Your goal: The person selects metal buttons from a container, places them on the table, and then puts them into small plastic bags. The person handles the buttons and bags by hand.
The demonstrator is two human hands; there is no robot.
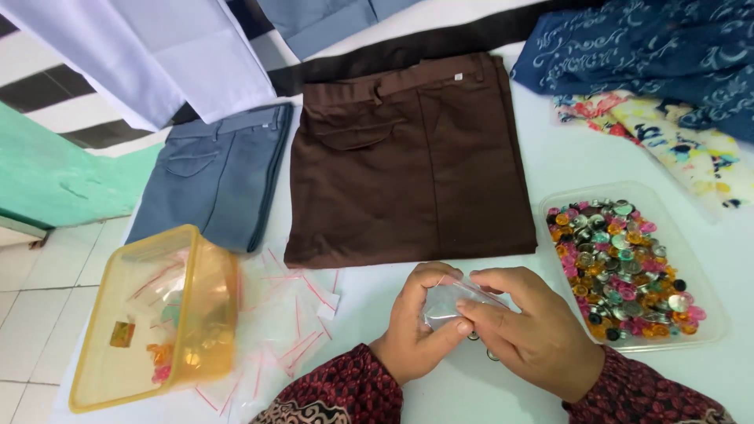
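My left hand [416, 322] and my right hand [526, 326] meet near the table's front edge, both gripping a small clear plastic zip bag [449, 302]. The fingers pinch along its top edge. A few metal buttons [474, 336] lie on the white table just under the hands. What is inside the bag is hidden by my fingers. Both sleeves are dark red with a pattern.
A clear tray [705, 310] of several coloured and metal buttons sits right. A yellow plastic box [212, 275] holding filled bags stands left, with empty zip bags [294, 314] beside it. Folded brown trousers [408, 157] and blue-grey trousers [216, 173] lie behind. Patterned cloths [667, 47] lie far right.
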